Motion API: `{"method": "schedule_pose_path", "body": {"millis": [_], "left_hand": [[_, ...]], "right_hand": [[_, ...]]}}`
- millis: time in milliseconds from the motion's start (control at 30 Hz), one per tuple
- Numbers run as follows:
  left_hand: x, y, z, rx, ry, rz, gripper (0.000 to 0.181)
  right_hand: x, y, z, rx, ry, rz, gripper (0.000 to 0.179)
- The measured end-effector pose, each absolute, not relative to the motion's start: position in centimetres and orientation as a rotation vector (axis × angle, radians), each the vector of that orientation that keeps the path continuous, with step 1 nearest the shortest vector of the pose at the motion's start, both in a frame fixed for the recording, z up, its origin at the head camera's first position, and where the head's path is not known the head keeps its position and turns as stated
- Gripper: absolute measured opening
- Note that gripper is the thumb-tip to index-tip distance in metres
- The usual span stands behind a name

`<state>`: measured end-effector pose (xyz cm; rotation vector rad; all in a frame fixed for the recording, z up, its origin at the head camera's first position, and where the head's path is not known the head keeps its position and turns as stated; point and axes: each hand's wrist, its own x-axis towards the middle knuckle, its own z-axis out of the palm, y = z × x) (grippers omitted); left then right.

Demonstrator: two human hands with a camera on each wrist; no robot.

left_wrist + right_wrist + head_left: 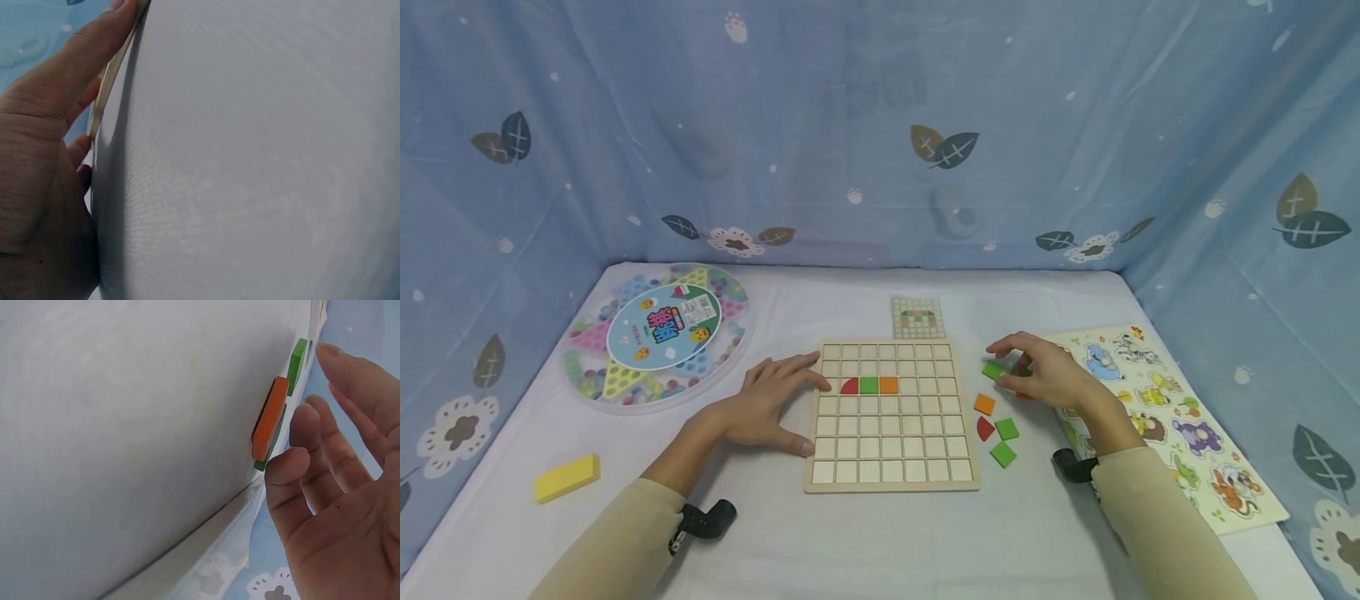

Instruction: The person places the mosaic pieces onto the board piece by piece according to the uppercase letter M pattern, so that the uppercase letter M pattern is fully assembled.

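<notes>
A wooden grid board (891, 426) lies on the white cloth. In one of its upper rows sit a red quarter-round piece (850, 387), a green square tile (868, 385) and an orange square tile (888, 385). My left hand (765, 406) rests at the board's left edge, thumb and fingers spread along it. To the right of the board, my right hand (1051, 371) hovers with loosely bent fingers over a loose green tile (992, 369) and an orange tile (270, 419). In the right wrist view its fingers are apart, with nothing between them.
Nearer me lie another orange tile (984, 404), a red quarter-round (985, 428) and two green tiles (1007, 428). Behind the board is a pattern card (917, 318). An animal puzzle board (1157, 425) stands right; a round bead set (662, 329) and a yellow block (567, 478) lie left.
</notes>
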<state>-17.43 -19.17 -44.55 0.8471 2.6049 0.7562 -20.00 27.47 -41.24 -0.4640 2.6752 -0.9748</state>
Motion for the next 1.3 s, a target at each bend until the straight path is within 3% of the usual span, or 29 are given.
{"method": "schedule_pose_path", "body": {"millis": [1300], "left_hand": [[-17.25,-19.06,-44.45,0.839,2.602,0.762,0.078]], "right_hand": [[-20.32,27.02,-41.67,-0.517,2.734,-0.828,0.042]]}}
